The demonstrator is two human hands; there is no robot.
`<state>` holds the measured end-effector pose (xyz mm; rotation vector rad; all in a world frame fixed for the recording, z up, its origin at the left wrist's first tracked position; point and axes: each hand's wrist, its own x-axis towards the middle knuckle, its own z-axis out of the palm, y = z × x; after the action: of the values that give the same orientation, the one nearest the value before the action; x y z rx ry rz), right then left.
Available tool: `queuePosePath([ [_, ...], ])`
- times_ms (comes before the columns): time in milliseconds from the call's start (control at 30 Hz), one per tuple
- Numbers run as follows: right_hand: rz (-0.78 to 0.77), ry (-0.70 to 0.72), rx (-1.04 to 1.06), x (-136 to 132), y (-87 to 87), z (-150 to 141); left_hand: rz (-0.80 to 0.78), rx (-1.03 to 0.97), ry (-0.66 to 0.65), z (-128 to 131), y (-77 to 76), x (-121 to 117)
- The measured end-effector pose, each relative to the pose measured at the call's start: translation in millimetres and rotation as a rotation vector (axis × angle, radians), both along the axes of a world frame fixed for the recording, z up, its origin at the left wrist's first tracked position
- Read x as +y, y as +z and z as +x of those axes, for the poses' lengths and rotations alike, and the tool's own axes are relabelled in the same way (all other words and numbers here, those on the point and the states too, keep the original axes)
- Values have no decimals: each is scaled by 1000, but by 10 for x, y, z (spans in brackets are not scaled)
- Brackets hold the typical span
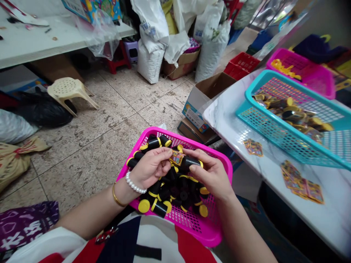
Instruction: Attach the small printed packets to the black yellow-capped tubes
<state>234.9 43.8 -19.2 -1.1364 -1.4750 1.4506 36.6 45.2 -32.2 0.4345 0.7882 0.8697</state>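
Note:
Over a pink plastic basket (223, 226) on my lap, both hands meet at one small piece. My right hand (212, 171) is closed round a black cylinder with a yellow cap (192, 162). Between the thumb and fingers of my left hand (155, 166) is a small orange printed label (177, 157), its far end against the cylinder. Whether the label is stuck down there I cannot tell. Several more black cylinders with yellow caps (159, 208) lie jumbled in the basket below.
On the marble-patterned table (263, 179) at right stand a turquoise basket (276, 124) of capped cylinders and a pink basket (315, 80) with yellow pieces. Printed labels (296, 179) lie near its edge. Open cardboard boxes (196, 106), a cream stool (68, 87) and white sacks (150, 54) occupy the floor.

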Motion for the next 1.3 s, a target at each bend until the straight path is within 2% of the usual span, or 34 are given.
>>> queuePosePath([
  [133,36,-12,-69,-5,28,-40,-22,-44,-7,40,-8,-20],
  [300,231,-99,-225,-36,38,-50,75,134,3,65,-4,-129],
  [400,270,-156,-223,-67,-2,-40,212,320,136,53,50,-168],
  [467,296,-136,-220,-84,-17,-44,319,421,197,33,94,-155],
  [500,314,-115,-221,-91,-16,-47,355,445,156,21,112,-140],
  [567,317,-45,-195,-107,3,-45,379,448,-31,-2,130,-103],
  [633,241,38,-116,-123,28,-19,356,416,-183,-15,122,-73],
  [733,57,132,38,-144,24,53,287,318,-228,6,73,-59],
  [867,-52,94,222,-157,-95,104,234,212,-291,114,5,-57],
  [967,-14,-20,199,-170,-173,99,236,195,-272,197,-8,-34],
  [1067,38,-120,129,-222,-172,94,241,173,-227,253,6,-9],
  [1300,336,-260,-147,-402,-127,127,237,183,-248,269,17,-8],
])
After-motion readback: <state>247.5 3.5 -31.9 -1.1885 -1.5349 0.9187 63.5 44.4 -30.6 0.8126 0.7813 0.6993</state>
